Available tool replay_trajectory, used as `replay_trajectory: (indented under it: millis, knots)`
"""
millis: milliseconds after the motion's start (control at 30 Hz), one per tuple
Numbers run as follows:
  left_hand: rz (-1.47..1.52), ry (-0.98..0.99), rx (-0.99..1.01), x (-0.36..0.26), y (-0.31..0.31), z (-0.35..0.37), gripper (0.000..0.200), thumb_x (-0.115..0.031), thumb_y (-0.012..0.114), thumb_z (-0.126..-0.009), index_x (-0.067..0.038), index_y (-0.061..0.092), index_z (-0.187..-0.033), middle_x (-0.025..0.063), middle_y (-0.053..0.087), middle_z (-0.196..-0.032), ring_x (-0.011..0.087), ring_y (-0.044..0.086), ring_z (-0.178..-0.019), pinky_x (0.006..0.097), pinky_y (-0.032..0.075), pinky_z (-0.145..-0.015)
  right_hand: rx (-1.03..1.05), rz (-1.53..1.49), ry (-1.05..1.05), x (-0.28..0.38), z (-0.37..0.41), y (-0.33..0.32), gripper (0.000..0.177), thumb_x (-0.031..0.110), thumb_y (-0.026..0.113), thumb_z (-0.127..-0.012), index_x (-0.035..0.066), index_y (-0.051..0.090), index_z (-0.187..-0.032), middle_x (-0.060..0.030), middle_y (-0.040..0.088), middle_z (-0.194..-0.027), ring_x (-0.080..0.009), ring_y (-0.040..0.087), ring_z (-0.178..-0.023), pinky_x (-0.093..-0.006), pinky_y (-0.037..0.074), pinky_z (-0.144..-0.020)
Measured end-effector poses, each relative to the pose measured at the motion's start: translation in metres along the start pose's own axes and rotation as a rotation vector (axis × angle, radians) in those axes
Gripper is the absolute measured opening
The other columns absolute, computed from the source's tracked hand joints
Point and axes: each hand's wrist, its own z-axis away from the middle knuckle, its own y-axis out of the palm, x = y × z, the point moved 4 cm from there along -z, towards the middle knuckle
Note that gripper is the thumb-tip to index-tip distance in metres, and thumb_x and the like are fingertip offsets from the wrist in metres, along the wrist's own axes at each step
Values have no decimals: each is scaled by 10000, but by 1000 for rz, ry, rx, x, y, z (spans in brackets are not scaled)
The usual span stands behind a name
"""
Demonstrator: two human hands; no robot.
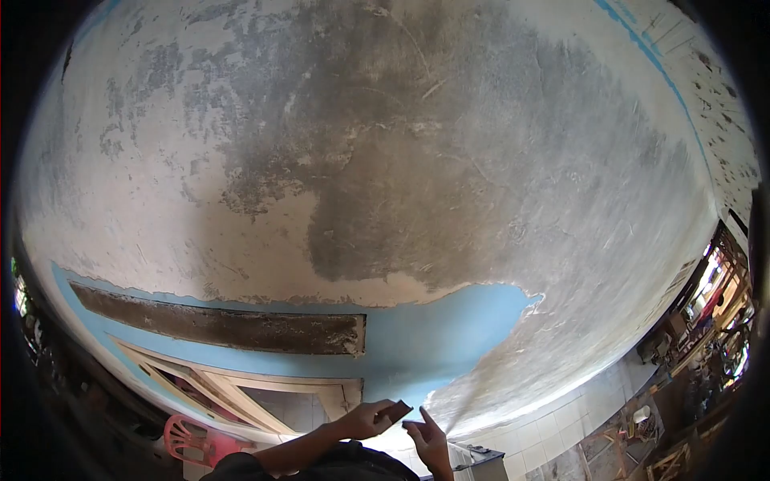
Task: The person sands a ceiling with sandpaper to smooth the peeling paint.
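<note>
My left hand (365, 420) is closed around a small dark brown flat piece (399, 411), whose kind I cannot make out. Close beside it, my right hand (430, 439) has its index finger pointing up and its thumb bent inward. A thin dark edge (413, 422) shows between that thumb and finger, too small to name. Both hands are low in the view, in front of a wall (417, 192) with patchy grey and white plaster. Light blue paint (437, 329) covers the wall's lower part, with a ragged border against the plaster.
A long dark recess (216, 321) runs above a wooden frame with openings (216, 385) at lower left. A red plastic chair (188, 441) stands below it. At lower right are a dark-topped cabinet (481, 461), a tiled floor (533, 441) and cluttered items.
</note>
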Motion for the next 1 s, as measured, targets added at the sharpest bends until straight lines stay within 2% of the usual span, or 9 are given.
replay_trajectory:
  millis: [267,400,500,567,633,733,800,900,1000]
  knots:
    - [65,134,69,-41,21,-6,306,-253,605,-926,-35,526,-1125,92,617,-1001,156,599,-928,307,485,-827,-113,-15,-139,24,-1,-1,340,11,561,-902,-42,544,-1238,-128,681,-865,-152,659,-798,-271,544,-727]
    - [388,146,-83,-49,18,-3,145,-71,516,-953,-16,465,-1077,106,595,-966,152,569,-922,308,466,-792,-141,-121,-101,34,-5,6,395,41,570,-907,-50,486,-1282,-132,672,-863,-164,663,-809,-284,540,-704]
    - [216,314,-415,-117,-32,21,197,-7,580,-898,-9,464,-1057,133,573,-1038,190,571,-943,321,474,-789,-104,-114,-89,35,-10,13,429,61,533,-936,-57,412,-1331,-169,660,-916,-209,673,-832,-298,547,-729]
    - [-241,791,-680,-161,-83,40,288,52,634,-829,-10,461,-1051,172,546,-1100,240,574,-957,340,488,-784,-63,9,-78,18,-16,14,441,72,519,-946,-57,387,-1347,-187,655,-945,-230,675,-844,-304,547,-739]
    - [-537,1030,-1010,-191,-133,60,272,84,598,-808,2,482,-1039,227,550,-1128,247,584,-922,357,491,-775,-9,142,-63,-5,-17,12,461,80,528,-941,-50,375,-1356,-195,656,-964,-239,676,-844,-308,544,-728]
    - [-1011,881,-1395,-245,-195,90,351,80,583,-817,18,527,-1158,216,580,-1233,233,607,-1000,346,470,-843,64,266,-28,-38,-17,11,463,102,566,-924,-26,417,-1343,-176,665,-962,-223,676,-844,-306,538,-715]
    - [-1182,863,-1457,-273,-218,81,429,101,553,-823,33,521,-1245,173,544,-1305,259,563,-1159,379,442,-955,95,367,-29,-59,-16,8,457,125,598,-911,-17,455,-1321,-163,674,-941,-207,677,-839,-304,540,-712]
    - [-931,914,-1299,-266,-231,43,470,104,494,-843,33,483,-1308,179,473,-1376,294,457,-1283,432,353,-1067,102,460,-11,-76,-10,5,449,159,613,-903,12,487,-1308,-168,681,-951,-223,678,-834,-316,541,-720]
    - [-977,715,-1374,-236,-214,19,441,23,458,-893,14,462,-1334,166,400,-1435,276,340,-1362,469,240,-1125,60,503,7,-95,1,-2,468,215,633,-883,12,510,-1285,-185,686,-945,-261,686,-822,-352,544,-727]
